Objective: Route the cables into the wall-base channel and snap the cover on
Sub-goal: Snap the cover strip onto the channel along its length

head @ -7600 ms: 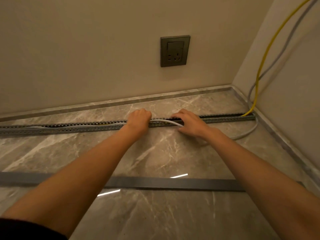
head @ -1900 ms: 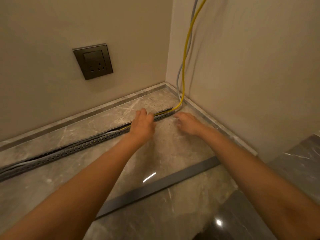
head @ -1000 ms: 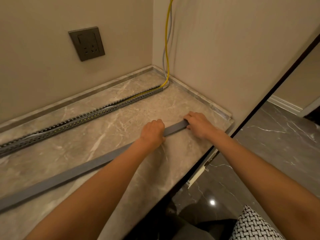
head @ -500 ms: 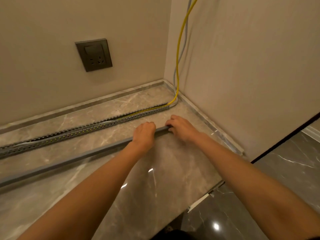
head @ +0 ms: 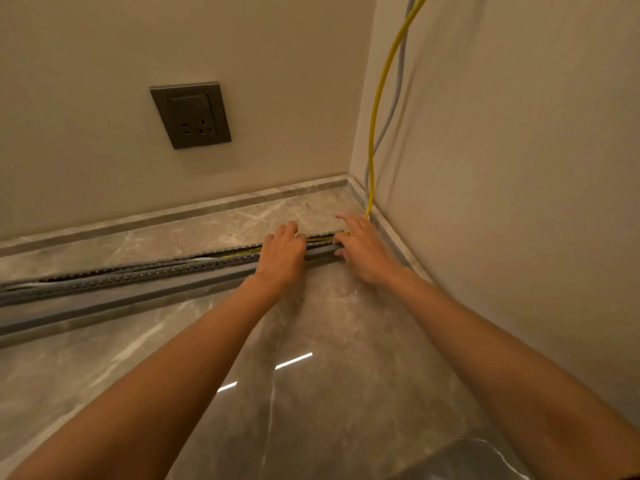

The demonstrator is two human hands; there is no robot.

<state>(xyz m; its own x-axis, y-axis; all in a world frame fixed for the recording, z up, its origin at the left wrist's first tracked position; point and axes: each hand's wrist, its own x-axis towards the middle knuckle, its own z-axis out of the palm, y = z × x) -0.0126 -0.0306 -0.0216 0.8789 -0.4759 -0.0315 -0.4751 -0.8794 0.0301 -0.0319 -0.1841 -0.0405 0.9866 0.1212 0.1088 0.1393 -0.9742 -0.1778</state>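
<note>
While your left hand (head: 282, 252) and right hand (head: 363, 251) grip the long grey plastic cover strip (head: 138, 299) near its right end, it lies just beside the grey slotted channel (head: 138, 273) | on the marble floor (head: 329, 410) | thin yellow cable (head: 375, 116) runs inside the channel.

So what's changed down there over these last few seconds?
The left hand and right hand finished tucking the loose loop of the grey cable into the channel, then took hold of the cover and brought it from mid-floor right alongside the channel, holding its right end. The yellow cable and wall socket stayed put.
</note>
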